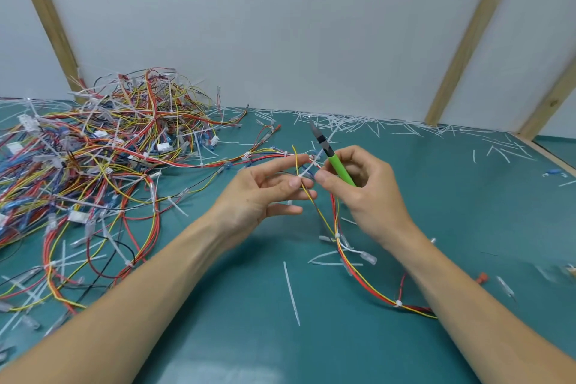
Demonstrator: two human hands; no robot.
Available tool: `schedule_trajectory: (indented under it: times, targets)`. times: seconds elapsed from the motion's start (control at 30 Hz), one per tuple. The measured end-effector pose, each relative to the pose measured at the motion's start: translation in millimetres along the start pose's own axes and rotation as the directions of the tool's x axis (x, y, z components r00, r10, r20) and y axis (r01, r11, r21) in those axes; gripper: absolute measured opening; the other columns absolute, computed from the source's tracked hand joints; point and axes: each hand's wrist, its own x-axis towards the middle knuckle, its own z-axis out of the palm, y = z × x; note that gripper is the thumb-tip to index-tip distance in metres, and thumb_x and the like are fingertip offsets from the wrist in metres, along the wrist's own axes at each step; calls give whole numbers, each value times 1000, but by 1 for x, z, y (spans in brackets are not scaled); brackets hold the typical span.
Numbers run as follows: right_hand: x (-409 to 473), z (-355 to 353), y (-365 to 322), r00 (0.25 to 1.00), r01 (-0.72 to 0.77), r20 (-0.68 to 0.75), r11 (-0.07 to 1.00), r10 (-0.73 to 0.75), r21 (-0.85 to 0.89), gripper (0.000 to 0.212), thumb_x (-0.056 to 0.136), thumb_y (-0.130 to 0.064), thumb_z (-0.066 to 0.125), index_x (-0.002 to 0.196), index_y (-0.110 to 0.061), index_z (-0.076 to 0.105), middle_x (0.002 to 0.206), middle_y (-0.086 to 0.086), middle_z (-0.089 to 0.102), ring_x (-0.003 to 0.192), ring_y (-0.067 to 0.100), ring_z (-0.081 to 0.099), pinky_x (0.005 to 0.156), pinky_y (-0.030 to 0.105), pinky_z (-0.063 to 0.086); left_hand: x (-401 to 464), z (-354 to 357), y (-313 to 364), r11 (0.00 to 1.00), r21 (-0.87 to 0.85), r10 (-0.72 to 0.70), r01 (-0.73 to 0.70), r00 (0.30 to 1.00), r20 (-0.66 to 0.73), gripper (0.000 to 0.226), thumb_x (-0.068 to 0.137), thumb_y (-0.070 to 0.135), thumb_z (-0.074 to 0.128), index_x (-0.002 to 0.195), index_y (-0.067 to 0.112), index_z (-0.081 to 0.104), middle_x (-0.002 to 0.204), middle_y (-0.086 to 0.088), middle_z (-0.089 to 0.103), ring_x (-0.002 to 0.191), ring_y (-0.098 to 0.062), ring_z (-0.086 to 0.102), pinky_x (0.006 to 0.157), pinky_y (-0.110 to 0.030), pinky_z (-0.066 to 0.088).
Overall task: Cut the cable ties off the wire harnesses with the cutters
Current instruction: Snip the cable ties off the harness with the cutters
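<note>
Pinching a thin red-and-yellow wire harness (338,227) above the green mat (237,305), left hand (265,193) between thumb and fingertip, other fingers spread. Gripping green-handled cutters (330,154) in the curled right hand (361,187), blades pointing up, clear of any tie. Likely handling light and floppy; best held beside a white cable tie (337,235). No containers showing; tangled harness pile (93,159) lying loose at left.
</note>
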Motion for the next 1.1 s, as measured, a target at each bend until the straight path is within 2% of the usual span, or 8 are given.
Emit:
schedule_trajectory:
  times: [0.13, 0.23, 0.33, 0.47, 0.57, 0.73, 0.9, 1.1]
  targets:
    - [4, -9, 1, 999, -1, -43, 992, -4, -127, 16, 86, -22, 83, 85, -20, 67, 79, -5, 73, 76, 21, 69, 74, 37, 55, 1, 1, 2, 996, 36, 86, -81, 982, -166, 42, 87, 15, 71, 128, 18, 65, 96, -8, 76, 93, -20, 74, 70, -27, 58]
    - [6, -14, 2, 999, -27, -28, 975, 22, -222, 22, 82, -40, 84, 84, -25, 69, 81, -4, 72, 76, 23, 68, 78, 47, 58, 3, 2, 1, 971, 172, 215, -167, 924, -317, 34, 90, 5, 71, 123, 14, 65, 87, -11, 77, 83, -19, 75, 64, -26, 58]
    - [5, -14, 4, 998, -61, 10, 951, 67, -304, 31, 78, -56, 80, 81, -26, 69, 79, -3, 71, 73, 24, 67, 79, 50, 56, 4, 4, 1, 953, 225, 275, -202, 888, -370, 30, 88, 5, 74, 116, 13, 67, 81, -5, 78, 76, -15, 75, 61, -26, 59]
    - [3, -11, 6, 992, -84, 55, 927, 112, -366, 32, 82, -57, 78, 80, -25, 71, 78, -1, 72, 71, 21, 68, 75, 44, 56, 3, 2, 2, 940, 274, 300, -202, 871, -390, 21, 85, 10, 77, 104, 18, 72, 84, -2, 79, 79, -17, 77, 61, -26, 59]
    - [4, -13, 3, 967, -178, 126, 945, 219, -276, 29, 90, -50, 73, 81, -22, 73, 78, 1, 74, 69, 16, 71, 67, 36, 54, 2, 2, 2, 943, 270, 296, -197, 868, -398, 13, 85, 10, 77, 96, 17, 73, 84, -3, 79, 79, -19, 77, 59, -26, 59]
    - [6, -17, -4, 907, -310, 227, 928, 353, -207, 43, 94, -50, 64, 93, -9, 77, 89, 6, 79, 86, 27, 77, 74, 42, 56, 2, 3, 1, 939, 278, 304, -203, 868, -393, 11, 87, 9, 75, 94, 16, 73, 80, -4, 78, 75, -18, 76, 59, -24, 58]
    - [3, -15, -4, 882, -342, 257, 912, 394, -225, 43, 94, -50, 64, 95, -9, 78, 91, 7, 79, 87, 30, 76, 73, 40, 56, 3, 3, 1, 938, 283, 304, -201, 869, -391, 11, 87, 9, 75, 97, 14, 73, 78, -2, 78, 73, -18, 76, 60, -24, 58]
    - [3, -14, -4, 883, -339, 259, 914, 390, -221, 44, 94, -51, 64, 95, -9, 78, 90, 7, 79, 76, 22, 75, 70, 38, 55, 3, 3, 0, 929, 315, 310, -193, 871, -381, 11, 87, 8, 76, 95, 15, 74, 73, -6, 76, 69, -18, 75, 60, -24, 58]
